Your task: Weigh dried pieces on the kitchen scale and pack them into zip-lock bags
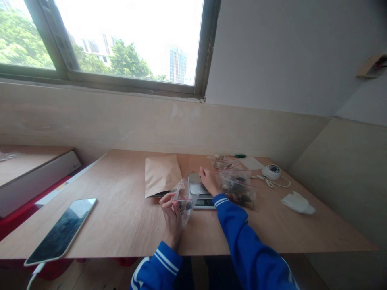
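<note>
My left hand (171,213) is closed around a small clear zip bag (184,198) with dark bits inside, held upright just in front of a small digital scale (200,194). My right hand (209,180) reaches over the scale's platform, fingers bent down onto or just above it; I cannot see anything in them. Right beside that hand lies a pile of filled clear zip bags (237,184) holding dark pieces. Both arms wear blue sleeves with white stripes.
A brown paper pouch (161,174) lies left of the scale on the wooden table (121,217). A phone (62,230) on a cable lies near the front left edge. At the right sit a round white device (271,171) with a cord, a white cloth (298,202) and a green pen (240,156).
</note>
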The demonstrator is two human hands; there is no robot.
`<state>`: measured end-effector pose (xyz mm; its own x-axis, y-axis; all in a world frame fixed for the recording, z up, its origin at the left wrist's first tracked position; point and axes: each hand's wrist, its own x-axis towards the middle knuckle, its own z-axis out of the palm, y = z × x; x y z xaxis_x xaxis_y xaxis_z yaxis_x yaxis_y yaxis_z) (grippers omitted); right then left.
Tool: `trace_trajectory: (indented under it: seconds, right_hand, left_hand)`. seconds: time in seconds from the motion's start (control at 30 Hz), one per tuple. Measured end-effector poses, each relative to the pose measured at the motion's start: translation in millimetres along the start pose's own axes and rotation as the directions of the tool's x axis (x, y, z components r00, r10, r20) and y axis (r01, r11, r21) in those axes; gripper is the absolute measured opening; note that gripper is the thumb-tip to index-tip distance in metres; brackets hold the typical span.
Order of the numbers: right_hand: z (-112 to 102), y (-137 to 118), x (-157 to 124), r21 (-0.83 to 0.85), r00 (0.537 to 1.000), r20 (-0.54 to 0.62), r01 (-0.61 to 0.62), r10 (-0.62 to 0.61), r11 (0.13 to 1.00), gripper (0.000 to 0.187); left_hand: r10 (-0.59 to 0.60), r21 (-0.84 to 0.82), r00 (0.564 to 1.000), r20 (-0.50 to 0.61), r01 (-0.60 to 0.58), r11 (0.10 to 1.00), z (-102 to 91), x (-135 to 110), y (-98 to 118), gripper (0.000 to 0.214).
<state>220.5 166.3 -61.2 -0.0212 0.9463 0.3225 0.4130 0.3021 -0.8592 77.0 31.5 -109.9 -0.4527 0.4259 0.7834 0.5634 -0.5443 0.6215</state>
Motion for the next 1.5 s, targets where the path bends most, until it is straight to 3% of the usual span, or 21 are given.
trace_trajectory:
  seconds: [0.17, 0.3, 0.37, 0.5, 0.6, 0.7, 0.8, 0.87, 0.9, 1.0, 1.07, 1.17, 1.3, 1.5]
  right_hand:
    - [11, -39, -2, 0.341, 0.992, -0.021, -0.110, 0.125, 0.934, 0.045]
    - [24, -71, -20, 0.623, 0.962, 0.186, -0.271, 0.198, 0.734, 0.038]
    - [31, -78, -31, 0.661, 0.943, 0.251, -0.332, 0.218, 0.673, 0.039]
    - [41, -80, -49, 0.482, 0.946, 0.219, -0.319, 0.241, 0.816, 0.047]
    - [38, -82, -58, 0.301, 0.972, 0.209, -0.166, 0.105, 0.939, 0.051]
    - [21, -82, -62, 0.192, 0.963, 0.261, 0.012, -0.062, 0.981, 0.051]
    - [-5, -62, -58, 0.044, 0.982, 0.105, 0.154, -0.158, 0.987, 0.048]
    - [-19, -35, -53, -0.171, 0.982, -0.100, 0.145, -0.163, 0.975, 0.043]
    - [-25, -19, -50, -0.294, 0.972, -0.187, 0.081, -0.140, 0.952, 0.040]
    - [-33, 24, -47, -0.490, 0.963, -0.266, -0.099, -0.040, 0.866, 0.035]
    - [-34, 42, -48, -0.500, 0.972, -0.233, -0.130, 0.011, 0.856, 0.032]
    - [-36, 51, -50, -0.387, 0.981, -0.187, -0.124, 0.054, 0.914, 0.028]
    - [-44, 47, -54, -0.260, 0.982, -0.174, -0.121, 0.077, 0.958, 0.023]
    - [-54, 36, -57, -0.236, 0.981, -0.178, -0.116, 0.074, 0.965, 0.019]
  left_hand:
    - [0.019, 0.001, 1.000, 0.010, -0.019, 1.000, 0.9, 0, -1, 0.017]
    - [-0.030, 0.003, 0.999, 0.032, 0.030, 1.000, 0.1, -3, -3, 0.016]
    - [-0.051, -0.002, 0.998, 0.023, 0.051, 0.999, -0.4, -4, -5, 0.014]
    - [-0.031, -0.017, 0.999, 0.025, 0.032, 0.999, -0.2, -4, -7, 0.014]
    - [-0.041, -0.040, 0.999, -0.006, 0.040, 0.998, 0.6, -3, -6, 0.016]
    - [-0.057, -0.052, 0.998, -0.032, 0.055, 0.997, 0.7, -2, -5, 0.016]
    - [-0.078, -0.073, 0.996, -0.038, 0.075, 0.995, 0.2, -2, -5, 0.017]
    - [-0.105, -0.103, 0.994, -0.033, 0.101, 0.990, 0.0, -3, -6, 0.019]
    - [-0.114, -0.113, 0.993, -0.030, 0.110, 0.988, 0.0, -3, -6, 0.019]
    - [-0.122, -0.116, 0.992, -0.032, 0.117, 0.986, 0.1, -4, -9, 0.022]
    - [-0.127, -0.125, 0.991, -0.040, 0.121, 0.985, 0.0, -5, -10, 0.022]
    - [-0.128, -0.136, 0.991, -0.042, 0.122, 0.983, -0.1, -5, -10, 0.019]
    - [-0.120, -0.148, 0.992, -0.042, 0.113, 0.983, 0.0, -3, -9, 0.019]
    - [-0.067, -0.099, 0.997, -0.027, 0.064, 0.993, -0.2, -2, -7, 0.017]
